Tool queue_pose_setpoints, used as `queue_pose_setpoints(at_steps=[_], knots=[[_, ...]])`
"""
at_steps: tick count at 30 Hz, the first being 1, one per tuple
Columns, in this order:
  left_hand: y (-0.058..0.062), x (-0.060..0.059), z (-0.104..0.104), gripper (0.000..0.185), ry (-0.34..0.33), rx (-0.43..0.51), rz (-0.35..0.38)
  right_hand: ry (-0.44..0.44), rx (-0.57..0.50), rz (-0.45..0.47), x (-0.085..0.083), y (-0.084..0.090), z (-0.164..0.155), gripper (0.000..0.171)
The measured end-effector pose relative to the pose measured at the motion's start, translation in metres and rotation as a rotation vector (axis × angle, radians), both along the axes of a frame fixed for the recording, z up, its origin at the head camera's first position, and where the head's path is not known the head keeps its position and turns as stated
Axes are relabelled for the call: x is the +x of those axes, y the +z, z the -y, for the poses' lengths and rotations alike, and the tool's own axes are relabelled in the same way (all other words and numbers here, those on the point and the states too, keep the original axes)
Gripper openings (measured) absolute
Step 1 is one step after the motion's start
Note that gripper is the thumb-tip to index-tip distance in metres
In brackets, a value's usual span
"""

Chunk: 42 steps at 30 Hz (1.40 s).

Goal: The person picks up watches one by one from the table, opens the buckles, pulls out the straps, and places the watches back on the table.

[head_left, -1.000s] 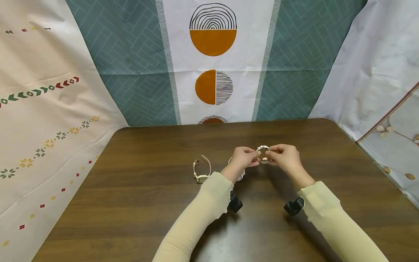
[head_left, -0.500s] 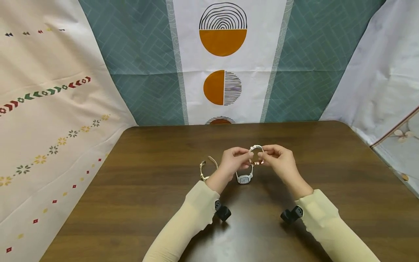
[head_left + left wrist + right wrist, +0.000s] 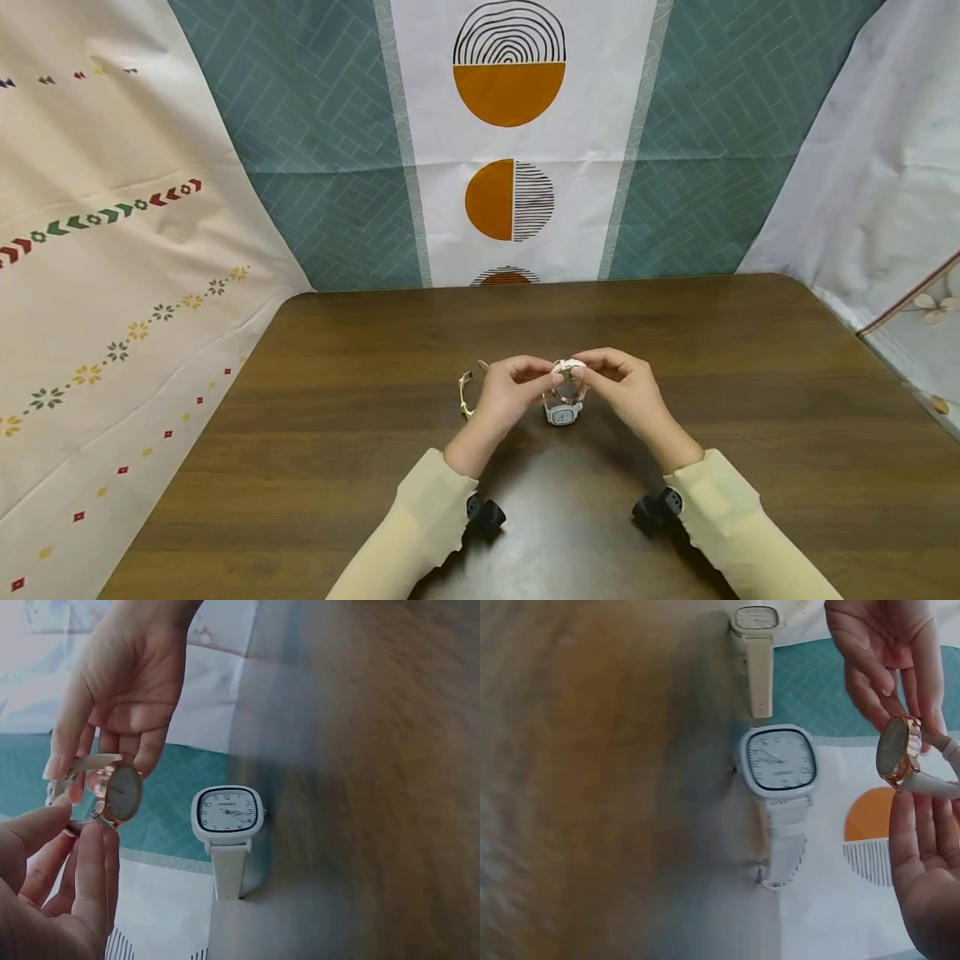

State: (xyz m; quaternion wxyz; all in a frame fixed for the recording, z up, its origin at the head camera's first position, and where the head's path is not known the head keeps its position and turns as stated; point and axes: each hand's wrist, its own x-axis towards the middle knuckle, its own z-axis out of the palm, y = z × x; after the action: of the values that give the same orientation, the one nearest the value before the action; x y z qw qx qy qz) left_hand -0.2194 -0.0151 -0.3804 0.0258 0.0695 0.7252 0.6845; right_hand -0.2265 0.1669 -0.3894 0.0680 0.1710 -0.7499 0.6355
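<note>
Between both hands is a wristwatch (image 3: 568, 387) with a round rose-gold case and a white strap, its strap looped. My left hand (image 3: 512, 390) pinches it on the left side and my right hand (image 3: 617, 385) on the right, thumbs and fingertips on the strap. The left wrist view shows the round dial (image 3: 124, 793) turned sideways. Just below the held watch in the head view lies a white square watch (image 3: 562, 415), its dial plain in the right wrist view. A cream watch (image 3: 465, 395) lies further left, partly hidden behind my left hand.
The brown wooden table (image 3: 337, 467) spreads around the hands. Patterned cloth (image 3: 330, 167) hangs behind its far edge, with more cloth along both sides. A black wrist camera (image 3: 486, 515) sits by the left cuff, another (image 3: 657, 508) by the right.
Both hands have moved left and nearer the body with the rose-gold watch, which now overlaps the white square watch in the head view. The grip stays on its two sides.
</note>
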Motion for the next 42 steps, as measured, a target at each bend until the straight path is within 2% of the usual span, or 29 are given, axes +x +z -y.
queue_pose_setpoints(at_steps=[3, 8, 14, 21, 25, 34, 42], knots=[[-0.003, 0.004, 0.003, 0.018, -0.025, -0.057, -0.052, 0.04, 0.007, -0.015, 0.002, -0.004, 0.001, 0.02], [-0.006, 0.007, 0.007, 0.016, -0.03, -0.092, -0.117, 0.097, 0.034, -0.013, 0.004, -0.006, 0.002, 0.022], [-0.002, 0.01, 0.009, 0.014, -0.038, -0.131, -0.163, 0.153, 0.045, -0.027, 0.004, -0.008, 0.001, 0.02], [0.002, 0.011, 0.01, 0.016, -0.104, -0.084, -0.131, 0.131, 0.013, -0.043, 0.007, -0.006, 0.0, 0.016], [0.003, 0.01, 0.011, 0.016, -0.117, -0.081, -0.134, 0.126, -0.003, -0.05, 0.007, -0.004, 0.0, 0.015], [0.005, 0.008, 0.014, 0.019, -0.124, -0.022, -0.107, 0.131, -0.019, -0.072, 0.006, -0.004, 0.002, 0.012], [0.005, 0.007, 0.016, 0.019, -0.097, -0.031, -0.11, 0.151, -0.014, -0.06, 0.004, -0.003, 0.002, 0.013]])
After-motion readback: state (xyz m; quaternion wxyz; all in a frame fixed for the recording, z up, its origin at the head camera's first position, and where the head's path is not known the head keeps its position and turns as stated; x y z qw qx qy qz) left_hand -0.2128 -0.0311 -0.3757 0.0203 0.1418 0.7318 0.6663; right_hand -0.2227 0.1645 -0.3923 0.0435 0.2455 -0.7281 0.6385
